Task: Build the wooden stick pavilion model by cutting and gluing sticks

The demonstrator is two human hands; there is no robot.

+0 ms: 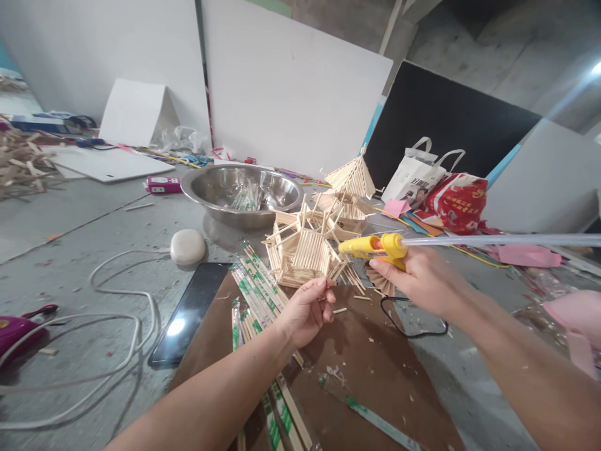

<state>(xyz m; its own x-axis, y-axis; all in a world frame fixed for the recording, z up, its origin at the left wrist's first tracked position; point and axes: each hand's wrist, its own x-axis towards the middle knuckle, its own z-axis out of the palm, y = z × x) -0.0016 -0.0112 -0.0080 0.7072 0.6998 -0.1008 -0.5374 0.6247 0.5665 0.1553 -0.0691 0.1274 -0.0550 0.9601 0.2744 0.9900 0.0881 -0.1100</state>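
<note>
Around you spreads the grey floor (117, 228); a tall white panel (295, 94) stands across the back, with a black panel (441, 119) leaning to its right; a brown board (385, 363) lies before you, littered with small scraps; beyond it sits a steel bowl (230, 213), with clear, green-printed wrappers (248, 195) inside; your stick structure (310, 250) stands at the far end of the board, just right of the bowl, open-framed, with a panel of close-set sticks facing you; behind it rises a pointed stick roof (352, 175); a white bag (406, 178) and a red bag (457, 203) stand side by side farther right.

Packets of wrapped sticks (260, 291) lie along the board's left part, passing under your left forearm; a dark phone (188, 319) lies at the board's left edge; your right hand (425, 279) is wrapped around the handle of a yellow glue gun (370, 246), its nozzle pointing left in front of the structure's right side, though you cannot tell whether it touches; a long translucent rod (498, 240) runs from its rear; your left hand (310, 310) has thumb and forefinger pressed together just beside the structure's lower front, and you cannot tell whether anything thin sits between them; a short loose stick (340, 311) lies just right of those fingers.
</note>
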